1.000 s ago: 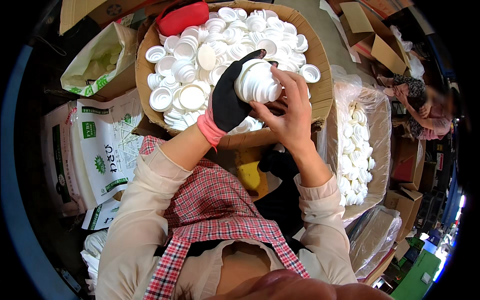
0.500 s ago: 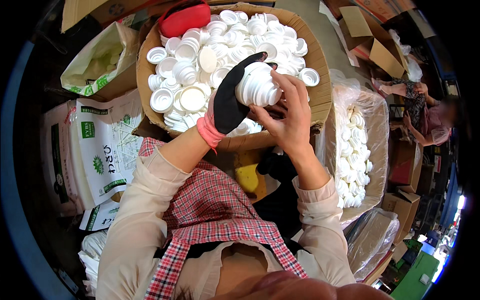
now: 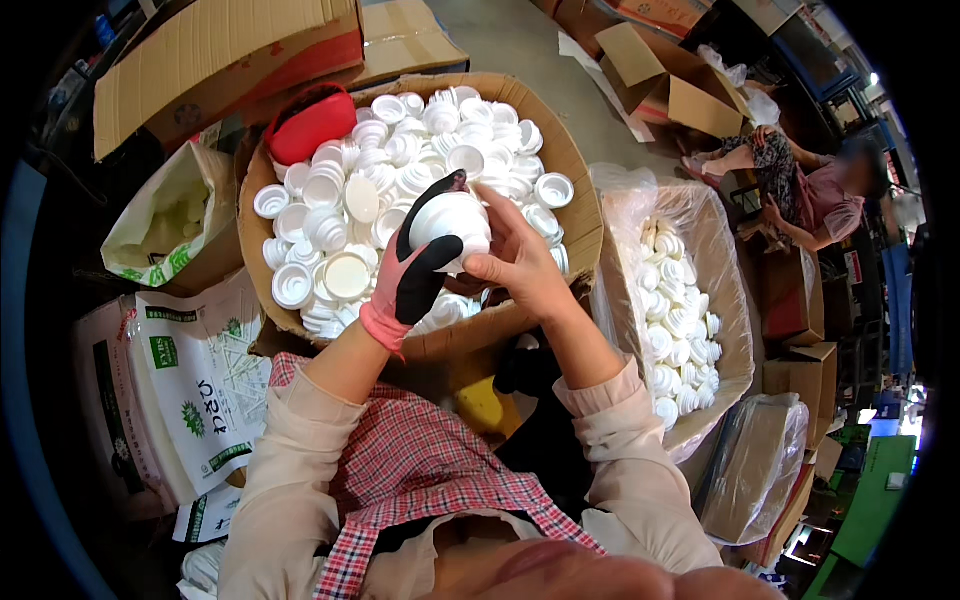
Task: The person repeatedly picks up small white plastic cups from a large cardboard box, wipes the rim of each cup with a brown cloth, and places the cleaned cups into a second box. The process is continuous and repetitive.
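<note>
My left hand (image 3: 412,277), in a black glove with a pink back and cuff, grips a white plastic stepped cap piece (image 3: 448,222) from the left side. Whether it is one cap or several nested together I cannot tell. From the right, the fingers of my bare right hand (image 3: 522,262) close round the same piece, thumb toward me. Both hands are above a large cardboard box (image 3: 583,205) heaped with similar white caps (image 3: 440,150). My hands hide part of the heap.
A red pouch (image 3: 310,125) lies on the box's far left corner. To the right stands a plastic-lined carton (image 3: 722,270) holding more white pieces (image 3: 680,325). Printed plastic bags (image 3: 205,390) and an open sack (image 3: 165,220) are on the left. Another person (image 3: 815,200) sits at the far right.
The view has shifted, so the boxes appear lower and further left. In my hands the white piece has turned, and my gloved thumb now lies across its near side.
</note>
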A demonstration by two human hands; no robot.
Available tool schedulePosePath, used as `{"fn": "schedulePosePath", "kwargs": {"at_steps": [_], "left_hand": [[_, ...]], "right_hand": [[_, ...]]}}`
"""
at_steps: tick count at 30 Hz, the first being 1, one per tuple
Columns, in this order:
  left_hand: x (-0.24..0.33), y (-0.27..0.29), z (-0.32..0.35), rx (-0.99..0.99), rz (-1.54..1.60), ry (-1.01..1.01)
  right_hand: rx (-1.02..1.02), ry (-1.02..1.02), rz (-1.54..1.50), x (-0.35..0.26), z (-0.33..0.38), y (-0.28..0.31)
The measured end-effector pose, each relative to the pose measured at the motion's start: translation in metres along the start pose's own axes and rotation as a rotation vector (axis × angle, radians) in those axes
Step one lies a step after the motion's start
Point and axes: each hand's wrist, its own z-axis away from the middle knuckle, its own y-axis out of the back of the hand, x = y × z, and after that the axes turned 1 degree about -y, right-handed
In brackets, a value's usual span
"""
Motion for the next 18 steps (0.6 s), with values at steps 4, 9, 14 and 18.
{"fn": "schedulePosePath", "kwargs": {"at_steps": [4, 9, 14, 18], "left_hand": [[-0.001, 0.001, 0.005, -0.071, -0.290, -0.067], [0.007, 0.009, -0.004, -0.026, -0.252, -0.199], [-0.016, 0.003, -0.014, 0.126, -0.372, -0.056], [-0.016, 0.008, -0.015, 0.056, -0.682, -0.084]], "right_hand": [[0.001, -0.028, 0.001, 0.000, 0.010, 0.001], [-0.025, 0.054, 0.042, 0.015, -0.010, -0.008], [0.191, 0.176, 0.141, 0.021, -0.008, 0.019], [0.316, 0.184, 0.339, 0.012, -0.012, 0.023]]}}
